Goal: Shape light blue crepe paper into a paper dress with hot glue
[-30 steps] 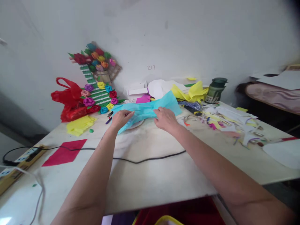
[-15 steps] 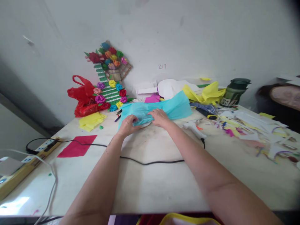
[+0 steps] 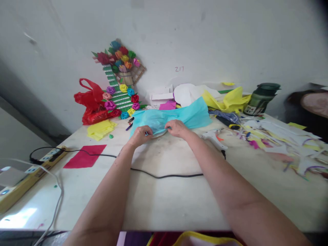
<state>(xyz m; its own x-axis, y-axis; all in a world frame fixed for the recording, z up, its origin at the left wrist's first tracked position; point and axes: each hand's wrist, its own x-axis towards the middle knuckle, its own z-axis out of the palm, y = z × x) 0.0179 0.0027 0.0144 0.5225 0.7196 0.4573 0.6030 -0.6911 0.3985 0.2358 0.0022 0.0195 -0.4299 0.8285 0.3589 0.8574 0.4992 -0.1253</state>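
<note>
At the far left a power strip (image 3: 38, 162) lies on the table's (image 3: 179, 205) edge, with a red paper sheet (image 3: 85, 156) flat beside it. Behind these slumps a red plastic bag (image 3: 91, 106); its contents cannot be made out. Next to it, a paper-flower craft (image 3: 120, 82) leans on the wall, and its small woven basket holds paper roses.

The left hand (image 3: 139, 135) curls its fingers and pinches the near edge of the turquoise tissue paper (image 3: 179, 116). That paper lies crumpled at the middle of the table and stretches away beyond the fingertips. The right hand (image 3: 178, 128) is just beside the left, fingers bent down and pinching the same edge. A black cable (image 3: 166, 176) crosses the table under both forearms.

On the wall above, handwriting reads "217" (image 3: 179, 69). Further right lie a white glue gun (image 3: 214, 138) and yellow tissue (image 3: 230, 97). A dark green jar (image 3: 260, 99) stands with its lid on — its label is too small to read.
</note>
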